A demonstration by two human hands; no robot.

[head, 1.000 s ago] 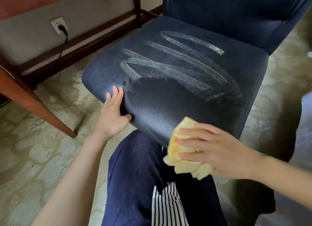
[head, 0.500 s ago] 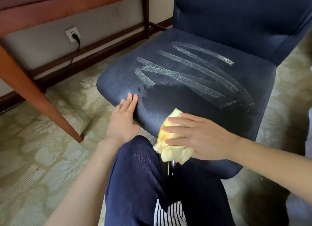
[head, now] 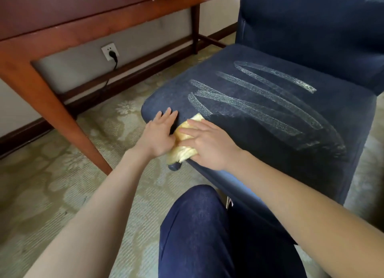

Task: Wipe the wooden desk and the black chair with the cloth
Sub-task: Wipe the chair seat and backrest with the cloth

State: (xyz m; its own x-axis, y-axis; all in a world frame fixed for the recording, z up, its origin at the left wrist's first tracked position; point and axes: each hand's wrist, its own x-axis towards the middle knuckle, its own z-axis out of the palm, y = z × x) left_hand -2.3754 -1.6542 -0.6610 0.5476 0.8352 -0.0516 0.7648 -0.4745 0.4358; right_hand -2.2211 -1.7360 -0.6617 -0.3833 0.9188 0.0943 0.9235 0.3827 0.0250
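Observation:
The dark chair point(head: 280, 149) fills the right of the view, its seat marked with pale zigzag streaks point(head: 259, 99); the seat's near part looks darker. My right hand point(head: 207, 144) presses the yellow cloth point(head: 182, 149) flat onto the seat's front left corner, fingers straight. My left hand point(head: 160, 134) rests open on the seat edge right beside the cloth, touching it. The wooden desk point(head: 83, 13) stands at the upper left, its leg point(head: 58, 115) slanting to the floor.
A wall socket point(head: 109, 51) with a black plug and cable sits under the desk. Patterned carpet point(head: 52, 194) covers the floor. My knee in dark trousers point(head: 207, 232) is just before the chair's front edge. A wooden crossbar point(head: 133, 70) runs low along the wall.
My right hand has slid the cloth leftward along the seat's front edge until it meets my left hand. The view has pulled back and up; my left hand stayed on the corner.

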